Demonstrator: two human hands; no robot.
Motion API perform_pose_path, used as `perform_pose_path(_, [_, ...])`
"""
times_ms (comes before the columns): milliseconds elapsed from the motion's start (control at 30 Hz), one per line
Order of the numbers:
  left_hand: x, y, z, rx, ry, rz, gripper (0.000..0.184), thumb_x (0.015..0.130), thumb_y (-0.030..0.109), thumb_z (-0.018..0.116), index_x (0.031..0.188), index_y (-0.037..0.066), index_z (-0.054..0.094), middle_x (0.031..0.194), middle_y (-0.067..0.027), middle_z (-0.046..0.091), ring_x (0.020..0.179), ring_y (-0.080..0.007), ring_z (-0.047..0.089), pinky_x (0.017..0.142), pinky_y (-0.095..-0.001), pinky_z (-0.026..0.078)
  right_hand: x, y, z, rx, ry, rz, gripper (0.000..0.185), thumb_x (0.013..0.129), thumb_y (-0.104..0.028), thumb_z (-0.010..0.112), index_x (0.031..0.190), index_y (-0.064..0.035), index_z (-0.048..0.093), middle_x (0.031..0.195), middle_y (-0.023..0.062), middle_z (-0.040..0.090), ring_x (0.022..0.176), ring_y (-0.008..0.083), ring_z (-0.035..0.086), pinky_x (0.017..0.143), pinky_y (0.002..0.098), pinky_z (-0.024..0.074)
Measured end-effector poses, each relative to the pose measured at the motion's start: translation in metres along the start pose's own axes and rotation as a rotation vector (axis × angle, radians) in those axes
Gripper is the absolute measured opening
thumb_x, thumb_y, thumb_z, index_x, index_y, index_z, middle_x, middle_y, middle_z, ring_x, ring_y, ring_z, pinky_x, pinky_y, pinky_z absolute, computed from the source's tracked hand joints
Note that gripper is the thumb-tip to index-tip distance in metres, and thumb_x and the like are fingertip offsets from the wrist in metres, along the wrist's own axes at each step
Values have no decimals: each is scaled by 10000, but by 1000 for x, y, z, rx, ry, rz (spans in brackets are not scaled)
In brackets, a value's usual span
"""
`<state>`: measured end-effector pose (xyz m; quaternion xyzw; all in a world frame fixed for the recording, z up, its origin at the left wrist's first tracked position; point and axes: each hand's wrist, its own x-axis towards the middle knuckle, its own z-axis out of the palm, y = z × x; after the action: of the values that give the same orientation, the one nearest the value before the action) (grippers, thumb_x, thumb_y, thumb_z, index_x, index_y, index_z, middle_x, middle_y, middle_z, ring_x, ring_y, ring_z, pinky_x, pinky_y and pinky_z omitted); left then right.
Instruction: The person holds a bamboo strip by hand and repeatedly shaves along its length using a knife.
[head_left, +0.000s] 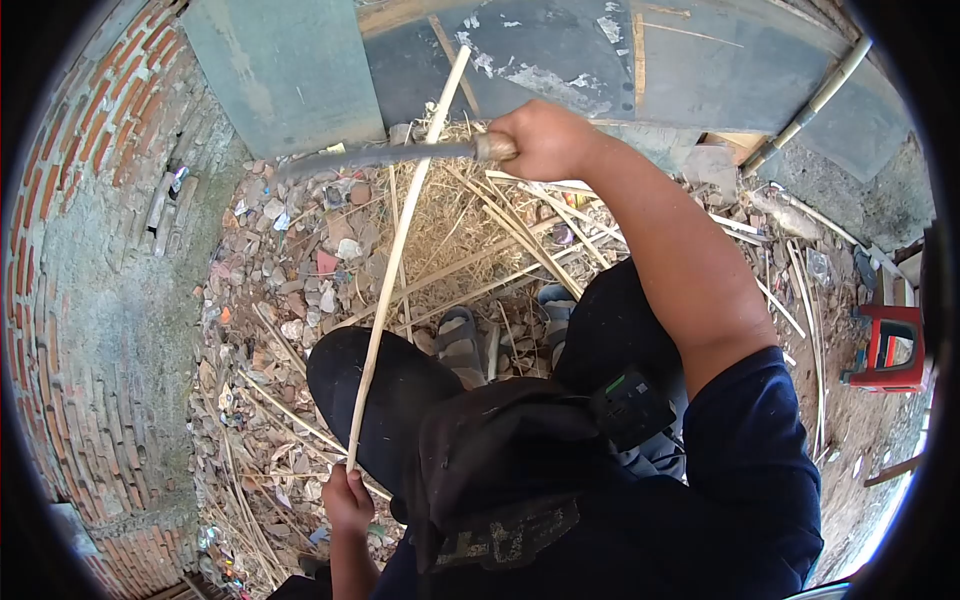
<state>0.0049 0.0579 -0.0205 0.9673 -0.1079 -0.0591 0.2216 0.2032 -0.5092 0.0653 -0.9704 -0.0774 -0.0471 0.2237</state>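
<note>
A long pale wooden strip (385,300) slants up from my left hand (349,500), whose fingers are wrapped round its lower end beside my knee. My right hand (545,140) is closed round the wooden handle (495,147) of a long, dark machete. Its blade (390,155) points left and crosses the upper part of the strip; whether the two touch I cannot tell. The blade's far end is blurred. Beneath them lies a heap of fine shavings (450,230) with several cut strips (525,235) across it.
Rubble (290,290) covers the ground round my sandals (460,340). A brick wall (90,300) stands at the left, grey panels (520,60) in front. At the right is a red plastic stool (890,348), with thin strips (808,320) on the ground nearby.
</note>
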Motion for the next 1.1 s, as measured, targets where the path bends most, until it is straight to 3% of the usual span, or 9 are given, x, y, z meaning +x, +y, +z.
perform_pose_path(67, [1, -4, 5, -4, 11, 4, 411, 1058, 383, 444, 837, 40, 493, 592, -212, 547, 576, -488, 572, 510, -522, 419, 0, -13, 2, -94, -64, -76, 159, 754, -168, 690, 889, -85, 698, 807, 137, 720, 762, 332, 697, 736, 463, 553])
perform_pose_path(167, [1, -3, 6, 5, 50, 27, 407, 1055, 369, 461, 821, 37, 479, 581, -209, 531, 558, -481, 561, 499, -514, 410, 2, -4, -3, -65, -101, 11, 163, 749, -165, 693, 895, -94, 706, 797, 120, 723, 753, 322, 697, 735, 453, 556])
perform_pose_path(200, [2, -1, 5, 8, 52, 29, 405, 1055, 363, 466, 816, 36, 475, 579, -208, 527, 555, -477, 560, 496, -509, 407, 4, 20, 6, 55, 11, 56, 176, 748, -166, 685, 903, -86, 707, 775, 131, 711, 739, 316, 694, 725, 448, 554])
perform_pose_path(300, [10, -5, 0, -4, 32, 34, 399, 1056, 343, 473, 800, 38, 462, 572, -204, 514, 544, -466, 554, 489, -497, 399, 5, 42, 10, 13, 35, 196, 187, 746, -164, 673, 909, -79, 705, 760, 143, 701, 729, 319, 691, 713, 449, 549])
perform_pose_path(600, [13, -5, 3, 2, 28, 43, 400, 1058, 335, 463, 786, 42, 453, 565, -195, 501, 535, -464, 536, 485, -495, 383, -5, 13, -13, -124, 60, -22, 175, 755, -165, 665, 898, -69, 692, 759, 149, 698, 725, 335, 680, 707, 454, 540])
perform_pose_path(700, [13, -3, 4, 46, 46, 42, 394, 1056, 336, 463, 795, 42, 468, 573, -200, 513, 551, -475, 547, 492, -503, 392, 3, 45, -1, 38, 42, 243, 169, 755, -161, 669, 897, -73, 691, 763, 147, 700, 733, 330, 685, 706, 455, 540])
perform_pose_path(933, [16, 2, -3, -6, -1, 26, 381, 1050, 335, 471, 814, 35, 489, 611, -221, 547, 592, -489, 574, 509, -508, 412, -7, 15, -14, 50, 42, 102, 175, 751, -164, 679, 911, -99, 701, 766, 123, 708, 725, 319, 695, 703, 460, 556])
perform_pose_path(1033, [15, -3, 3, 15, 21, 47, 377, 1048, 333, 474, 819, 33, 492, 612, -219, 549, 595, -489, 577, 511, -504, 415, -4, 3, -9, -215, 71, -71, 176, 750, -175, 687, 911, -108, 709, 753, 117, 705, 725, 314, 701, 705, 466, 564])
perform_pose_path(1100, [14, -3, 4, 31, 56, 64, 374, 1046, 334, 477, 827, 31, 497, 615, -220, 551, 596, -490, 577, 513, -505, 418, -1, 16, -9, -128, 104, 28, 216, 756, -193, 692, 953, -108, 719, 791, 145, 716, 765, 341, 703, 724, 464, 563])
